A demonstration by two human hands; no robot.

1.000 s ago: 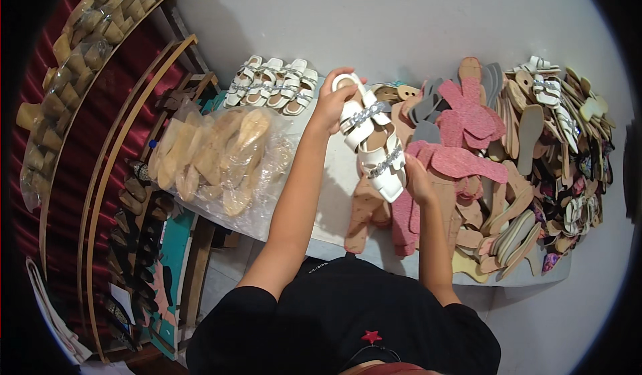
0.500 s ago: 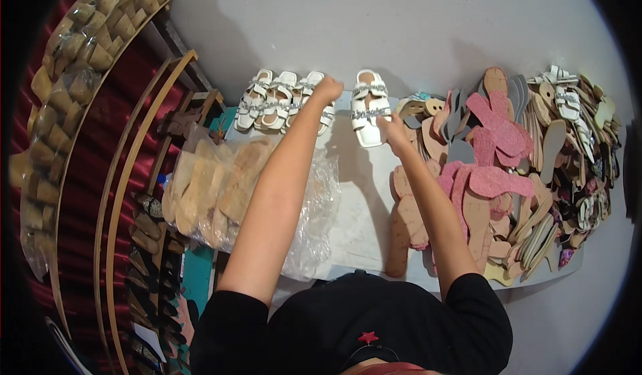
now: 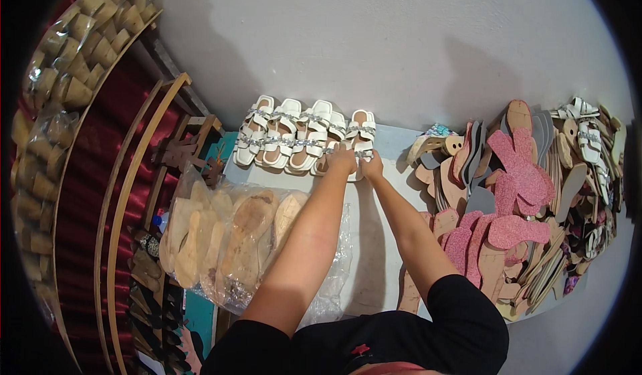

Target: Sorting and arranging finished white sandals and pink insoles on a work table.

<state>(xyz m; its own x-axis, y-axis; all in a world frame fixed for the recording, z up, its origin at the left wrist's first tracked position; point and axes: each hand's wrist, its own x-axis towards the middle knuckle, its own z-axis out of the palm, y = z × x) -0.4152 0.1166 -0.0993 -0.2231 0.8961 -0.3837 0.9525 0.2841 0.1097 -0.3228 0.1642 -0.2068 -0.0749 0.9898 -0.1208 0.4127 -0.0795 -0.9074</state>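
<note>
White sandals (image 3: 281, 135) with silvery chain-like trim on their straps stand in a row against the wall, at the far edge of the table. At the right end of this row is one white sandal (image 3: 362, 124), gripped near its front end by my right hand (image 3: 371, 166), fingers closed at its side. Just left of it, my left hand (image 3: 342, 159) is closed over the lower part of the neighbouring white sandal (image 3: 322, 166). Its fingertips are partly hidden. The two hands are almost touching.
Wooden foot-shaped pieces (image 3: 247, 224) in clear plastic lie left of my arms. To the right are heaped pink glittery soles (image 3: 518, 167), tan insoles and other sandals (image 3: 588, 144). Wooden racks (image 3: 120, 221) with shoe lasts (image 3: 50, 157) line the left side.
My right hand has brought its sandal leftward to the end of the row. My left hand has come down from the sandals' far end to their near end. The view has shifted.
</note>
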